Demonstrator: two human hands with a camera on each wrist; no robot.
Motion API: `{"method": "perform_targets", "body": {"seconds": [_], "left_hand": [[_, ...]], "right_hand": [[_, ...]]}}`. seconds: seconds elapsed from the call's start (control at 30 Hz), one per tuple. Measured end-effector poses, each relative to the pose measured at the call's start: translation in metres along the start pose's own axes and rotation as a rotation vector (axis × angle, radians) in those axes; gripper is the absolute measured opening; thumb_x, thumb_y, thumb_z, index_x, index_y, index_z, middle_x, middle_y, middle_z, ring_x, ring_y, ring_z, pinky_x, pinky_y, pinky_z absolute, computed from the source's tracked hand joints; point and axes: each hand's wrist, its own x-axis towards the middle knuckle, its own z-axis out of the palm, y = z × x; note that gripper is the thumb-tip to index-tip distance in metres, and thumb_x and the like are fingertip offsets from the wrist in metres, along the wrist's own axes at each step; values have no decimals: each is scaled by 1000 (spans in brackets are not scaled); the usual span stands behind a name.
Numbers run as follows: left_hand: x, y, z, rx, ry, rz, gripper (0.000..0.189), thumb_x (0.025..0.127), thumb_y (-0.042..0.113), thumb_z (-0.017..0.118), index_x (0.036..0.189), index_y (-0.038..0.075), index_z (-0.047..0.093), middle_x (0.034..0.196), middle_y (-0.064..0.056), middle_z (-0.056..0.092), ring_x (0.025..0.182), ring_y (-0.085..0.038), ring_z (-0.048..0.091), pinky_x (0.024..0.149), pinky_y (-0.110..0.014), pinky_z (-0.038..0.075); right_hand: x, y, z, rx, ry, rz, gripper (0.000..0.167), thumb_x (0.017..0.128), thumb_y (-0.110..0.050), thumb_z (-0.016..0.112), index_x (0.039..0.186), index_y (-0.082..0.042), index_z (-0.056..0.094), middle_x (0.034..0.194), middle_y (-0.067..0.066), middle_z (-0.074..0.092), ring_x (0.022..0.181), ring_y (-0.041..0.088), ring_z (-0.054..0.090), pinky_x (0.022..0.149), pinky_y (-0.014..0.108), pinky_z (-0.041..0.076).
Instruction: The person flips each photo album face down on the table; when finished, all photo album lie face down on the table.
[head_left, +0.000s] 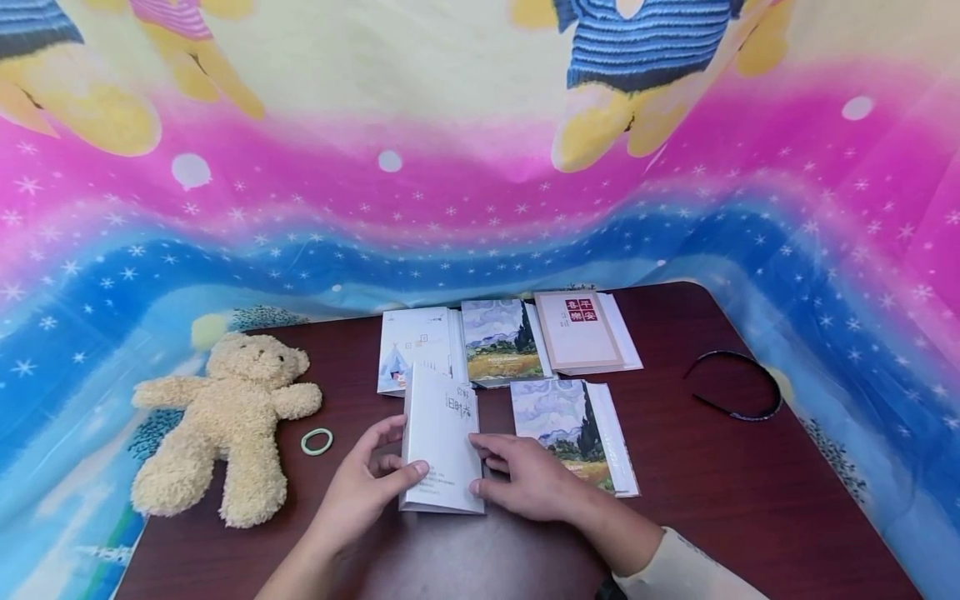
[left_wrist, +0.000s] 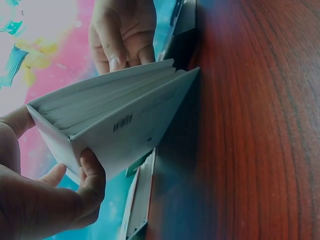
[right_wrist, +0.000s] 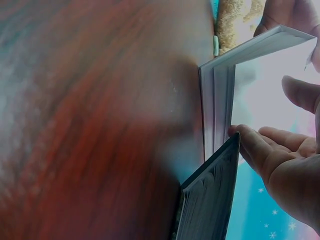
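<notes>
A white notebook [head_left: 442,442] with dark lettering on its cover stands slightly fanned in front of me, its lower edge on the table. My left hand [head_left: 371,479] grips it by the spine side, thumb on the front cover and fingers around the back. In the left wrist view the book's [left_wrist: 125,107] pages and barcode show. My right hand [head_left: 528,477] touches the right edge of the cover. Its fingers [right_wrist: 260,150] are fairly straight, with the thumb apart from them. Beside this hand lies a landscape-painting notebook [head_left: 558,425].
Behind are a white notebook with a tent drawing [head_left: 401,342], another painting notebook [head_left: 498,337] and one with red characters [head_left: 577,333]. A teddy bear [head_left: 225,425] and a green hair tie [head_left: 317,442] lie left; a black headband [head_left: 738,408] lies right on the dark wooden table [head_left: 720,500].
</notes>
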Motion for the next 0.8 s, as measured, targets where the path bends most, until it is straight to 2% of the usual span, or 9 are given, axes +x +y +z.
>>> {"method": "perform_targets", "body": {"seconds": [0.27, 0.53, 0.8], "left_hand": [[-3, 6, 2, 1, 7, -10, 73, 82, 17, 88, 146, 21, 52, 136, -15, 54, 97, -27, 61, 68, -33, 57], [-6, 12, 7, -8, 22, 22, 71, 82, 15, 88, 144, 21, 53, 101, -19, 63, 92, -27, 63, 66, -35, 59], [-9, 16, 10, 144, 80, 86, 72, 81, 21, 90, 144, 19, 55, 125, -15, 51, 89, -23, 63, 65, -32, 59]], "right_hand": [[2, -4, 4, 60, -12, -9, 65, 96, -27, 76, 150, -2, 52, 147, 20, 57, 124, 34, 65, 101, 35, 53], [4, -8, 5, 74, -32, 0, 64, 97, -29, 75, 151, -5, 52, 145, 18, 59, 123, 32, 65, 100, 32, 54], [7, -9, 7, 99, -48, 7, 63, 97, -27, 74, 153, -9, 50, 145, 12, 60, 125, 25, 64, 101, 30, 52]]}}
